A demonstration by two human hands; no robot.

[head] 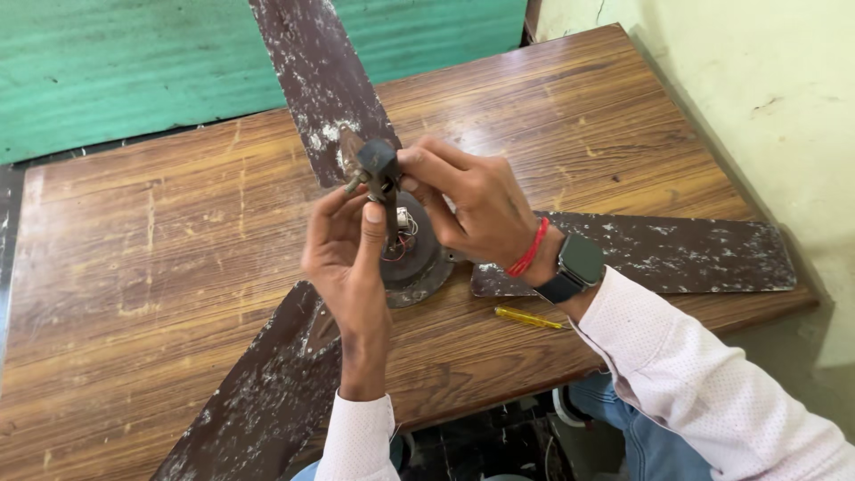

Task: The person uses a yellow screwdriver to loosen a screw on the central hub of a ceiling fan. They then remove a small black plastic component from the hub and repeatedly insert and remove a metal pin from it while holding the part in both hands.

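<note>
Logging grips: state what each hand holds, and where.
Both hands grip the fan's dark down-rod piece: right hand fingers at its top, left hand just below.

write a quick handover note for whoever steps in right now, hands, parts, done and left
Left hand: raised over the fan motor, fingers on the dark rod-end fitting.
Right hand: pinching the same fitting from the other side.
Parts: old three-blade ceiling fan lying on the wooden table, wires showing at the hub; yellow screwdriver on the table near the right wrist.
Done: fan is laid on the table.
Left: the fitting is not off the fan; screwdriver unused at present.
</note>
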